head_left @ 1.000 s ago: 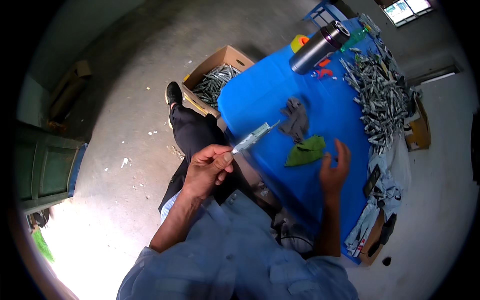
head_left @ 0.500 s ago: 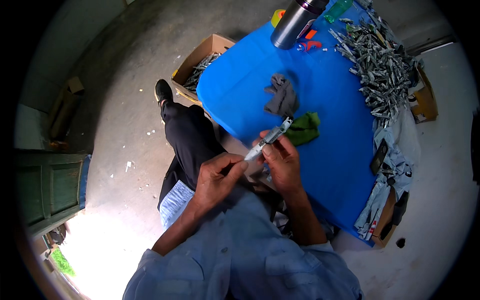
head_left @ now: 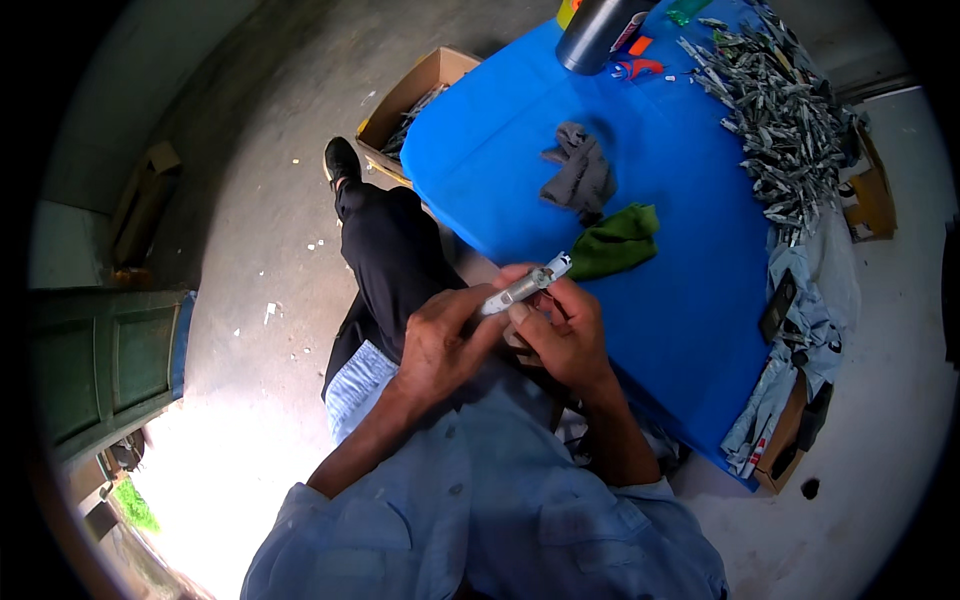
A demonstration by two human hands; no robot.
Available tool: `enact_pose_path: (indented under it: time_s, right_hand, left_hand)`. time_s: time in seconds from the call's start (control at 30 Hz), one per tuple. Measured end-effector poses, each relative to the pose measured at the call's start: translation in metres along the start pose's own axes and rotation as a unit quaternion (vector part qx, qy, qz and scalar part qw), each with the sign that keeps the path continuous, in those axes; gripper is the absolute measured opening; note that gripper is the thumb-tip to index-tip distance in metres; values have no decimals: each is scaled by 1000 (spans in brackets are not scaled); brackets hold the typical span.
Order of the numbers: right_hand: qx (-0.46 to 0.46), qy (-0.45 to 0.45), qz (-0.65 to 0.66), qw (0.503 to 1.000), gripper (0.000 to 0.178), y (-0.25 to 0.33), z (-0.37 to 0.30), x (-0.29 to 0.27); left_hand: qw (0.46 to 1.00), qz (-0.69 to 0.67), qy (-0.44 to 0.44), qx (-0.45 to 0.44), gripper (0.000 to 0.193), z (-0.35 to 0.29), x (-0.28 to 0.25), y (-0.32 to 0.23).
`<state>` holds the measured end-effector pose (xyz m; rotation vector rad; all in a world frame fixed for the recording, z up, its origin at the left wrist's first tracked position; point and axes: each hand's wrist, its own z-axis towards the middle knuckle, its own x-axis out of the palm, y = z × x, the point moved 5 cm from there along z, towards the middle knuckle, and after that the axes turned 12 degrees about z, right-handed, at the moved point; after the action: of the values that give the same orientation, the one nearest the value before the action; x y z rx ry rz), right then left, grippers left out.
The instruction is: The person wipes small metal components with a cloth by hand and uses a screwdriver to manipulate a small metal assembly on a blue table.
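A slim, tube-like grey-and-white part point(head_left: 527, 285) is held between my two hands over the table's near edge, slanting up to the right. My left hand point(head_left: 437, 335) is closed on its lower white end. The fingers of my right hand point(head_left: 568, 330) grip it from the other side, around its middle. Its far tip sticks out beside a crumpled green cloth point(head_left: 615, 243). Beyond that lies a grey cloth point(head_left: 580, 172), on the blue tablecloth point(head_left: 480, 150).
A heap of similar grey parts point(head_left: 790, 125) covers the table's right side. At the back stand a steel tumbler point(head_left: 595, 42) and a red-and-blue object point(head_left: 637, 68). A phone point(head_left: 778, 306) lies on plastic wrapping at right. A cardboard box point(head_left: 432, 72) of parts sits beyond the table's left edge.
My left hand has slid further up the part, and my right fingers have shifted their hold and curled in. The part sits slightly lower and has turned. The view has shifted a little.
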<state>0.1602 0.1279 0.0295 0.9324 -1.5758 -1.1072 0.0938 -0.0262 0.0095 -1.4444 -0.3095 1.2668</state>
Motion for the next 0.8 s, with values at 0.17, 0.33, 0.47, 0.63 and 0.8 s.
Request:
enact_pose_path:
  time_s: [0.17,0.33,0.47,0.63,0.8]
  right_hand:
    - [-28,-48,10,998,37,1,-3,7]
    - [-50,-42,-26,998,38,0,-4,10]
    - [-39,7,-82,996,39,4,-4,13]
    - [-85,22,-88,992,41,2,-1,21]
    - [-26,-59,-1,998,42,-9,-3,16]
  left_hand:
    - [999,37,-11,31,28,-1,0,1]
    - [997,66,-8,33,31,-1,-1,4]
    - [998,21,-9,54,42,3,-4,-3]
    - [999,-41,17,-28,44,-3,-6,-4]
    - [1000,16,8,11,33,-3,-12,3]
